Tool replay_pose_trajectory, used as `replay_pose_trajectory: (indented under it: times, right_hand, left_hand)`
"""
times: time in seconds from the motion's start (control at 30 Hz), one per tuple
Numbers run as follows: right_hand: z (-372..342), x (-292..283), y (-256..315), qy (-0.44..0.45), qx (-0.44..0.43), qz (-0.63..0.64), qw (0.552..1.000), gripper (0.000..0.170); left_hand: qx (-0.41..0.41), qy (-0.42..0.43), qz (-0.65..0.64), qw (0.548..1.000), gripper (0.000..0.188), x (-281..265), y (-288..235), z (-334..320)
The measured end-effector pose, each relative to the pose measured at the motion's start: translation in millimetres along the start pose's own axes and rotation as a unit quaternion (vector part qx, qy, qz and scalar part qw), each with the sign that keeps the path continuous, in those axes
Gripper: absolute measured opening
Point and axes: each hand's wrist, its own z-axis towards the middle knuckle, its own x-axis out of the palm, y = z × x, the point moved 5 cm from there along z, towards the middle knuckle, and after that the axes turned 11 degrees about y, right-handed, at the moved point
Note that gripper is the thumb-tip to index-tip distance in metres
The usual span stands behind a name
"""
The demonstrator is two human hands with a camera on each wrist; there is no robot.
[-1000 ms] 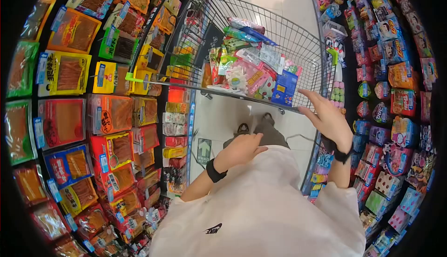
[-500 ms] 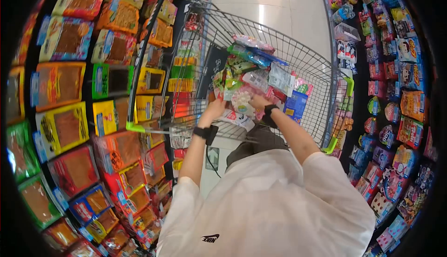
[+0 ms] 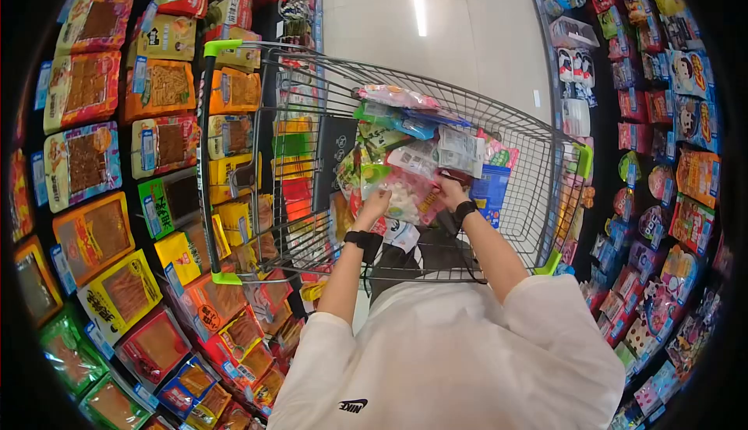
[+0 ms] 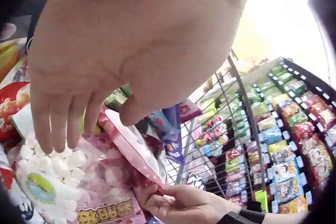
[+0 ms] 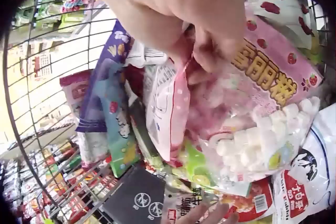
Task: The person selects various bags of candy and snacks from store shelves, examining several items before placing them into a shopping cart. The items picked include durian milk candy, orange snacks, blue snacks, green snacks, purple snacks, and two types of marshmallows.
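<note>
A pink-edged bag (image 5: pixel 184 103) was pinched along its edge by the right hand (image 5: pixel 176 11), among packets (image 5: pixel 116 121) heaped around that hand in the cart (image 3: pixel 333 149). The left hand (image 4: pixel 131 40) was held with loosely straightened fingers over the marshmallow bag (image 4: pixel 58 171); whether that bag was touched could not be told. With so narrow a grasp, the pink-edged bag might be let slip, or its film torn, by a hard tug; nearby packets might be dragged along toward the left hand.
</note>
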Motion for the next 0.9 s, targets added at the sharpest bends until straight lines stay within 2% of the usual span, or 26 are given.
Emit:
replay_pose_trajectory:
  times: [0.03, 0.07, 0.13, 0.17, 0.2, 0.23, 0.27, 0.3, 0.33, 0.37, 0.4, 0.43, 0.47, 0.53, 0.57, 0.6, 0.63, 0.67, 0.73, 0.77, 0.8, 0.83, 0.87, 0.9]
  right_hand:
    - [-12.9, 14.3, 15.2, 0.092, -0.026, -0.035, 0.995, 0.010]
    - [-31.2, 29.2, 29.1, 0.182, -0.052, -0.070, 0.979, 0.010]
    - [-84.0, 62.7, 65.0, 0.155, -0.045, -0.074, 0.984, 0.015]
    - [-112.3, 79.5, 84.6, 0.133, -0.036, -0.081, 0.987, 0.021]
    - [-139.5, 95.7, 100.6, 0.179, -0.054, -0.082, 0.979, 0.029]
    - [-168.2, 108.7, 113.3, 0.172, -0.056, -0.077, 0.980, 0.029]
    - [-197.5, 125.2, 124.6, 0.178, -0.066, -0.094, 0.977, 0.030]
    - [-224.3, 142.2, 132.8, 0.183, -0.076, -0.111, 0.974, 0.032]
    - [-248.6, 161.1, 135.3, 0.193, -0.084, -0.052, 0.976, 0.034]
    - [-269.3, 177.2, 137.3, 0.203, -0.094, 0.007, 0.975, 0.036]
    - [-283.7, 188.7, 136.9, 0.236, -0.052, -0.030, 0.970, 0.041]
    - [-290.8, 196.2, 134.0, 0.232, -0.123, -0.067, 0.963, 0.044]
    - [-297.4, 207.3, 132.9, 0.258, -0.156, -0.059, 0.952, 0.042]
    - [-303.5, 213.3, 134.5, 0.280, -0.193, -0.045, 0.939, 0.040]
    - [-300.6, 209.2, 142.8, 0.279, -0.213, -0.047, 0.935, 0.037]
    - [-296.9, 204.5, 152.3, 0.280, -0.231, -0.052, 0.930, 0.034]
    - [-281.3, 183.2, 158.0, 0.186, -0.291, -0.088, 0.934, 0.024]
    - [-265.2, 158.6, 157.8, 0.098, -0.264, -0.013, 0.960, 0.019]
    - [-210.3, 88.4, 143.1, -0.060, -0.310, -0.055, 0.947, 0.020]
    - [-180.7, 54.5, 124.7, -0.132, -0.278, -0.026, 0.951, 0.019]
    - [-152.4, 26.4, 104.8, -0.176, -0.242, -0.033, 0.954, 0.019]
    - [-130.5, -22.1, 76.8, -0.174, -0.239, -0.034, 0.955, 0.019]
    - [-102.2, -35.5, 55.7, -0.078, -0.239, -0.365, 0.896, 0.022]
    - [-68.8, -39.3, 25.4, 0.027, -0.211, -0.653, 0.727, 0.026]
  left_hand:
    - [0.013, -0.007, 0.006, 1.000, 0.050, -1.9, -8.5, -3.3]
    - [0.043, -0.030, 0.028, 0.998, 0.060, -7.7, -16.2, -8.3]
    - [0.149, -0.145, 0.135, 0.969, 0.073, -17.6, -51.3, -36.8]
    - [0.152, -0.137, 0.138, 0.969, 0.073, -19.9, -76.5, -56.8]
    - [0.241, -0.131, 0.216, 0.937, 0.079, -19.6, -118.4, -87.2]
    - [0.327, -0.123, 0.288, 0.892, 0.087, -14.2, -149.9, -113.1]
    - [0.331, -0.115, 0.290, 0.891, 0.087, -8.6, -163.8, -125.6]
    - [0.362, -0.040, 0.230, 0.903, 0.093, 3.9, -175.0, -135.8]
    - [0.388, 0.036, 0.167, 0.906, 0.100, 17.8, -178.9, -143.4]
    - [0.392, 0.046, 0.171, 0.903, 0.100, 31.2, -165.0, -144.5]
    - [0.362, 0.067, 0.118, 0.922, 0.092, 43.2, -138.1, -137.9]
    - [0.329, 0.087, 0.066, 0.938, 0.084, 48.6, -127.1, -137.2]
    - [0.331, 0.097, 0.072, 0.936, 0.084, 49.5, -118.0, -139.6]
    - [0.189, 0.083, 0.005, 0.978, 0.062, 37.5, -104.2, -142.4]
    - [0.189, 0.088, 0.012, 0.978, 0.062, 35.6, -106.0, -144.5]
    - [0.218, 0.028, -0.073, 0.973, 0.052, 26.3, -112.4, -147.7]
    - [0.244, -0.036, -0.159, 0.956, 0.043, 15.4, -118.4, -152.7]
    - [0.262, -0.038, -0.184, 0.947, 0.042, 8.8, -132.4, -161.3]
    - [0.254, -0.036, -0.188, 0.948, 0.044, -5.0, -128.3, -163.3]
    - [0.245, -0.026, -0.191, 0.950, 0.045, -11.6, -125.6, -164.7]
    - [0.243, -0.048, -0.178, 0.952, 0.048, -17.9, -128.9, -170.2]
    - [0.241, -0.051, -0.178, 0.953, 0.048, -22.3, -124.7, -171.7]
    - [0.244, -0.071, -0.166, 0.953, 0.050, -30.2, -118.9, -174.0]
    - [0.249, -0.088, -0.155, 0.952, 0.051, -36.6, -115.0, -174.3]
